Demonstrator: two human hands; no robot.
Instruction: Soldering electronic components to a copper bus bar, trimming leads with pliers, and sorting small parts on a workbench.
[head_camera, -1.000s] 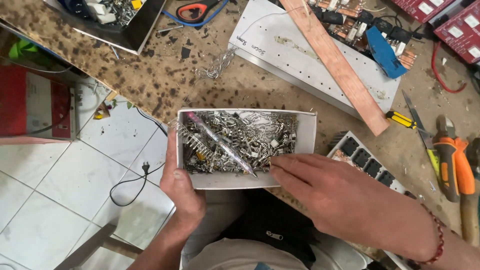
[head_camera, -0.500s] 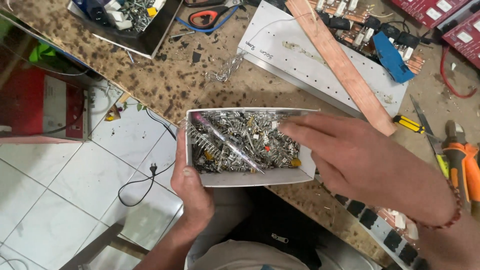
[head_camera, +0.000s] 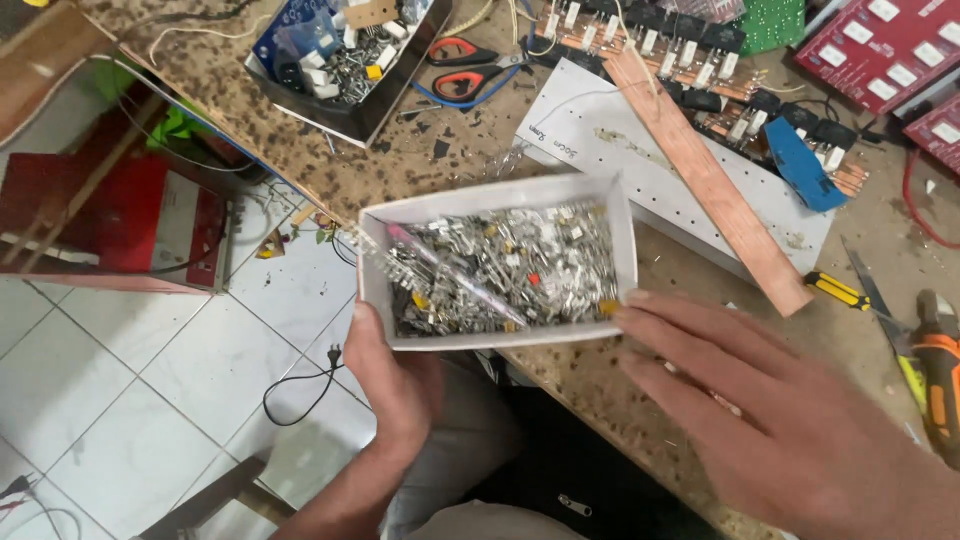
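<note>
My left hand (head_camera: 392, 385) grips the near left corner of a white cardboard box (head_camera: 500, 337), thumb on its front wall, holding it over the edge of the speckled workbench (head_camera: 600, 375). The box is full of small silvery metal parts (head_camera: 500, 265) with a few yellow and red bits, and a thin clear pen-like rod (head_camera: 455, 275) lies across them. My right hand (head_camera: 790, 410) hovers just right of the box, fingers spread and pointing left, with nothing in it, fingertips near the box's right corner.
On the bench lie a copper bar (head_camera: 705, 180) over a white perforated panel (head_camera: 600, 150), a blue part (head_camera: 795, 165), red-handled scissors (head_camera: 470, 65), a dark tray of components (head_camera: 345, 60), orange pliers (head_camera: 935, 370), a yellow screwdriver (head_camera: 840, 292) and red circuit boards (head_camera: 880, 50). A red case (head_camera: 110, 220) stands on the tiled floor.
My right hand has come out of the box and moved right and down, now open beside it. The box has shifted slightly up and right in view.
</note>
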